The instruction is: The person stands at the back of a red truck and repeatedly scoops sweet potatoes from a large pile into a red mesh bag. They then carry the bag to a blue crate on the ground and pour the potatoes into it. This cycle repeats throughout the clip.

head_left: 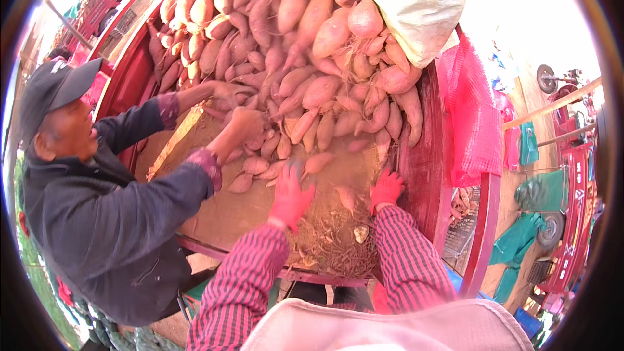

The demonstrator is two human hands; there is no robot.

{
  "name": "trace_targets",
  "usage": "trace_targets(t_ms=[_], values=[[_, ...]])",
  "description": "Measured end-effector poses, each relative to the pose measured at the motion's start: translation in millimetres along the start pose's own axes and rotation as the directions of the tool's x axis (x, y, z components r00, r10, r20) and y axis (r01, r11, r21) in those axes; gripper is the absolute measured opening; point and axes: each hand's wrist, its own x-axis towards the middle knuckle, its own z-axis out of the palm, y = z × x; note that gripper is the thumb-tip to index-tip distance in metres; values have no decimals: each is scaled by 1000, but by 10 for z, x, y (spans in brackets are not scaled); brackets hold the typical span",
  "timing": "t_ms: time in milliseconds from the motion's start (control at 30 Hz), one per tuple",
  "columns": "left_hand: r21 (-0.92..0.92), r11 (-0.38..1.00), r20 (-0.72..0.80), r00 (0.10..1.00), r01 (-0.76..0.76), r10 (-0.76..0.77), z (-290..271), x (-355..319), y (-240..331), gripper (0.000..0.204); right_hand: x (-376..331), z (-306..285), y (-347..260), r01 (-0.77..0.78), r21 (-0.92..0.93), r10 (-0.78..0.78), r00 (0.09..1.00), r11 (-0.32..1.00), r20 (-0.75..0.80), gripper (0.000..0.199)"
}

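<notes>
A big heap of pink-orange sweet potatoes (292, 39) fills a red truck bed (426, 156) in front of me. My left hand (290, 196), in a red glove, reaches with spread fingers toward a loose sweet potato (318, 162) at the foot of the heap. My right hand (387, 188), also red-gloved, rests on the dirt-covered bed floor next to another sweet potato (346, 197), fingers bent; I cannot tell if it grips anything. My striped sleeves come in from below.
A person in a dark cap and jacket (97, 214) stands at my left with both hands (237, 114) in the heap. A pale sack (416, 0) lies on top at the right. Red mesh bags (474, 117) hang over the bed's side. Red vehicles (572, 188) stand at right.
</notes>
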Motion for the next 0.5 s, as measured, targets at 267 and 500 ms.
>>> trace_targets(t_ms=[267, 500], values=[[476, 862, 50, 984, -173, 170, 300, 2548, 531, 86, -597, 293, 114, -135, 378, 66, 980, 916, 190, 103], [380, 913, 39, 988, -151, 147, 688, 1873, 398, 73, -581, -205, 129, -20, 626, 42, 999, 780, -20, 95]])
